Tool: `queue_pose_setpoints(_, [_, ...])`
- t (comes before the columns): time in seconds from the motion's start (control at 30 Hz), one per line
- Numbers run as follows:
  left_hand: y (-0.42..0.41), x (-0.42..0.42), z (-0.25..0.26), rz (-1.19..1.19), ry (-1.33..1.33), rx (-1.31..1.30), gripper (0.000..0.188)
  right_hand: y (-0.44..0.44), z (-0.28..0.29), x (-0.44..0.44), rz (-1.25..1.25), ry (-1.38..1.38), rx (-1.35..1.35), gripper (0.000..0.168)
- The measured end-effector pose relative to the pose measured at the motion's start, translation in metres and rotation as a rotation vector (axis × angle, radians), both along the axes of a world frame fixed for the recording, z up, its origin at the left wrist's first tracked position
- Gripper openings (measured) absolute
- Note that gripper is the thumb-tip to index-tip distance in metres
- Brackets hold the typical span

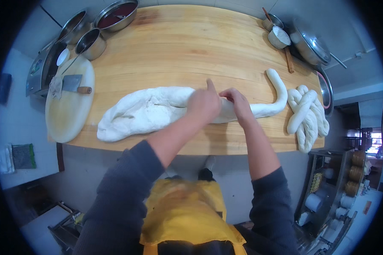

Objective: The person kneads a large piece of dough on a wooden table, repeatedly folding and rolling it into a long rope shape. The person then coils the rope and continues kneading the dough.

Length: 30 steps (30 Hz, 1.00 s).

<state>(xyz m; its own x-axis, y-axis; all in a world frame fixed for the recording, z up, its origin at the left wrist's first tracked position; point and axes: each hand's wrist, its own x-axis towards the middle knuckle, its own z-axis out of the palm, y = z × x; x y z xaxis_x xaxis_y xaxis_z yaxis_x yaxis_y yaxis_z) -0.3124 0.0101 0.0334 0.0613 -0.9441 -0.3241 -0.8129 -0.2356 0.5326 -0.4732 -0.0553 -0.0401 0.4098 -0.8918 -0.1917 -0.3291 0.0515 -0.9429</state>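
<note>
A long mass of white dough (140,110) lies across the wooden tabletop. Its left part is broad and folded, with a creased seam along the middle. Towards the right it narrows to a smooth rope that curves away from me at its end. My left hand (204,103), slightly blurred, bears on the middle of the dough with curled fingers and one digit pointing up. Just right of it, my right hand (241,105) bends over the narrower part, its fingers on the far side. Both hands hide the dough beneath them.
Twisted dough ropes (306,114) lie in a pile at the right edge. A cleaver (72,83) rests on a round cutting board (70,118) at left. Metal bowls, one with dark red contents (116,14), stand back left. A flour bowl (279,36) and rolling pin (289,60) are back right.
</note>
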Motion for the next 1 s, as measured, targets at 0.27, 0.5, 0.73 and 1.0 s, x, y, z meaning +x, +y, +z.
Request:
queue_pose_setpoints(0.27, [0.134,0.028,-0.040,0.137,0.381,-0.500,0.041,0.096,-0.016,0.065,-0.363,0.554,-1.128,0.018])
queue_pose_setpoints(0.5, [0.019,0.091,-0.037,0.254,0.227,-0.631,0.025,0.016,-0.022,0.086,-0.212,0.815,-0.833,0.017])
queue_pose_setpoints(0.73, [-0.068,0.089,-0.054,0.227,0.080,-0.175,0.032,-0.048,-0.025,0.101,-0.114,0.804,-0.714,0.029])
queue_pose_setpoints(1.0, [-0.080,0.076,-0.084,0.403,-0.415,-0.583,0.048,-0.078,0.000,0.119,-0.094,0.612,-0.566,0.041])
